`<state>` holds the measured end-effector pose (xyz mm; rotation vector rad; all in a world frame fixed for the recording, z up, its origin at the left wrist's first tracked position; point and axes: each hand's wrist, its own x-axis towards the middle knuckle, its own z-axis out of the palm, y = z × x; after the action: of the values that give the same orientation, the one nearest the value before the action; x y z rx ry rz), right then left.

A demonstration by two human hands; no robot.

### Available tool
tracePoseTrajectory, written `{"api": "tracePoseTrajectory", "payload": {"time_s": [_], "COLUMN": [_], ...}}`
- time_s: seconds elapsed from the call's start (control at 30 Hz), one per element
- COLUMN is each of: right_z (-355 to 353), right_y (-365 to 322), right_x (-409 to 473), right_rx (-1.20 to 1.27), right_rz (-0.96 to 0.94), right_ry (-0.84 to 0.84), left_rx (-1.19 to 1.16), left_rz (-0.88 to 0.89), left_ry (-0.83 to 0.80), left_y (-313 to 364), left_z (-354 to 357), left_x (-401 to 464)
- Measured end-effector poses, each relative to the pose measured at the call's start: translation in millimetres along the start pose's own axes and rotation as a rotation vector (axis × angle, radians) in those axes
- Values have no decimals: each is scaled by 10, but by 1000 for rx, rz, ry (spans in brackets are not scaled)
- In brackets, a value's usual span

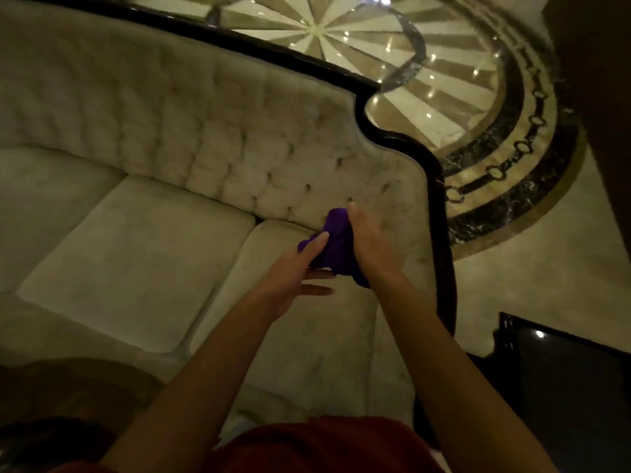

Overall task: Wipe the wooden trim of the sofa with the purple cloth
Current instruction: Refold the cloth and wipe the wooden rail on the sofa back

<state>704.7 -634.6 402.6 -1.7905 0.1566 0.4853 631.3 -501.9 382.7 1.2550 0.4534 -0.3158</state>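
Your left hand (300, 268) lay mostly open, fingers extended, its fingertips touching the bunched cloth (333, 245). Your right hand (370, 247) was closed around that cloth, holding it above the seat cushions (136, 261) and in front of the tufted backrest (205, 141), well short of any wood. The dark trim (435, 186) ran just beside your right forearm and curved away along the top of the sofa (85, 97).

Risks, as judged: a loose wad could have slipped from one hand during the regrip; a trailing corner might have dragged over the pale upholstery and smeared it; the scalloped curve in the trim could have been skipped by a straight pass.

Beyond the sofa lay a glossy inlaid marble floor (478, 114) reflecting ceiling lights; a dark glossy piece of furniture (563, 370) stood at the right. The room was dim.
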Motion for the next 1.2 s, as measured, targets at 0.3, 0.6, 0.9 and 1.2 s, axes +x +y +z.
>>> {"api": "tracePoseTrajectory", "payload": {"time_s": [0.3, 0.6, 0.9, 1.2], "right_z": [1827, 2732, 3322, 3910], "right_y": [-236, -194, -311, -445], "right_x": [-678, -896, -821, -680], "right_rx": [-23, 30, -21, -125], "right_rz": [-86, 33, -40, -151], "right_ry": [-341, -666, -880, -977], "left_rx": [-69, -466, -255, -212], "left_rz": [245, 385, 373, 330], "left_ry": [509, 656, 898, 1013], "left_y": [41, 7, 107, 98], "left_z": [-1677, -2403, -2834, -3438], "left_x": [-1216, -1719, -1827, -1992]}}
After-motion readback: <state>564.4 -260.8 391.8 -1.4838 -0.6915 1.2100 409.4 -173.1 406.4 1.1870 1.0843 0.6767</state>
